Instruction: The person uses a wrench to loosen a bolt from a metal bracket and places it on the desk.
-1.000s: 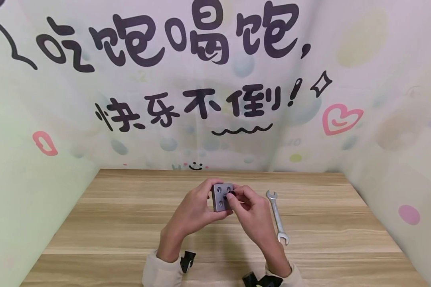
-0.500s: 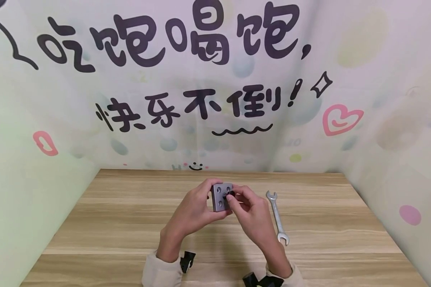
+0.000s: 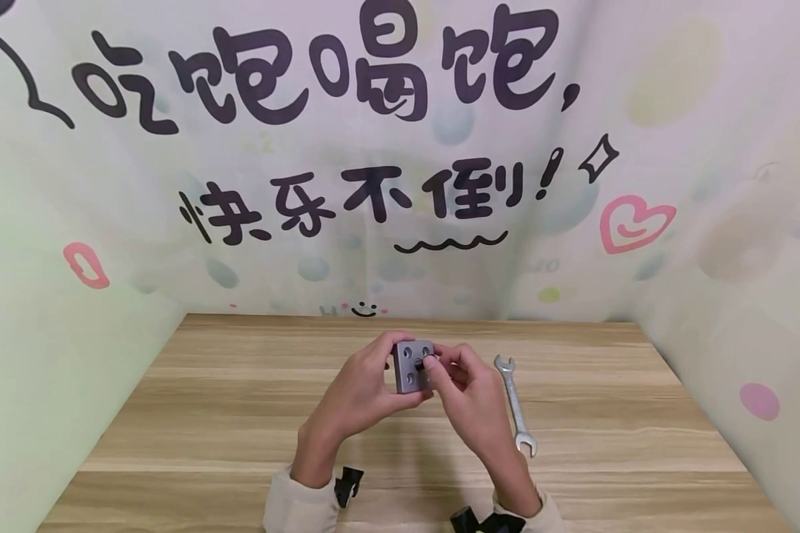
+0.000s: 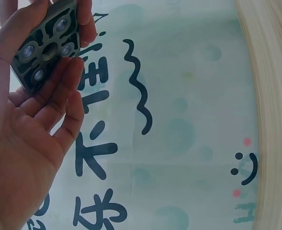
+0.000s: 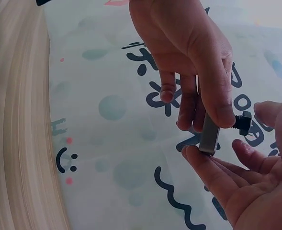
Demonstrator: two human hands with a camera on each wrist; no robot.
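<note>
A square grey metal plate (image 3: 410,376) with holes near its corners is held up over the table by my left hand (image 3: 356,392), fingers along one edge and thumb along another. Its ribbed back (image 4: 46,29), with a threaded hole in the middle, shows in the left wrist view. A black bolt (image 5: 243,123) sticks out of the front face, some thread showing below its head. My right hand (image 3: 473,396) has thumb and forefinger curled around the bolt head, with small gaps showing in the right wrist view. Another right fingertip touches the plate's edge.
A silver double open-ended wrench (image 3: 515,406) lies on the wooden table (image 3: 607,414), just right of my right hand. Behind the table hangs a white printed cloth (image 3: 293,281). Black camera mounts (image 3: 349,485) sit at both wrists.
My right thumb and forefinger have shifted slightly, and the thumb covers more of the bolt head. The plate and left hand stay nearly in place; the wrench has not moved.
</note>
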